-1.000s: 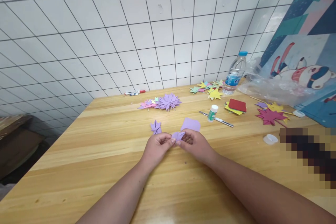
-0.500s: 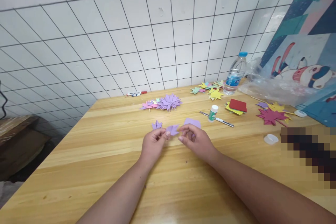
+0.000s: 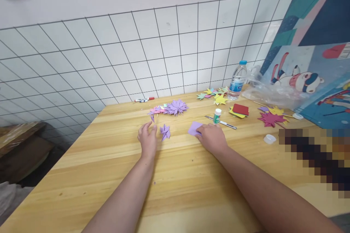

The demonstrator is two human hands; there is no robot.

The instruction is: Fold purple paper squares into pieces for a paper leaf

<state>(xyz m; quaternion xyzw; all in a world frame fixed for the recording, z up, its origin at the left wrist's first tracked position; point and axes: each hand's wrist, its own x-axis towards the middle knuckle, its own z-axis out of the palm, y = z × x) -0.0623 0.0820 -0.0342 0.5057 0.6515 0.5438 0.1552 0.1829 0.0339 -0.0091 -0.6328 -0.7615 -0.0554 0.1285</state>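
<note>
My left hand is over the table, thumb and fingers apart. Just beyond its fingertips is a small purple paper piece; whether the fingers touch it I cannot tell. To the right of that hand lies a folded purple paper piece with pointed tips. My right hand has its fingers closed on the right edge of a purple paper sheet. A purple paper flower with many points is farther back, beside smaller colourful folded pieces.
A glue stick stands by a craft knife. Red paper, a water bottle, paper stars and a white cap are on the right. Markers lie near the tiled wall.
My hands have moved apart. The left has gone leftward from the folded purple piece, which now shows on the table. The right has taken hold of the purple sheet. The view has shifted.
</note>
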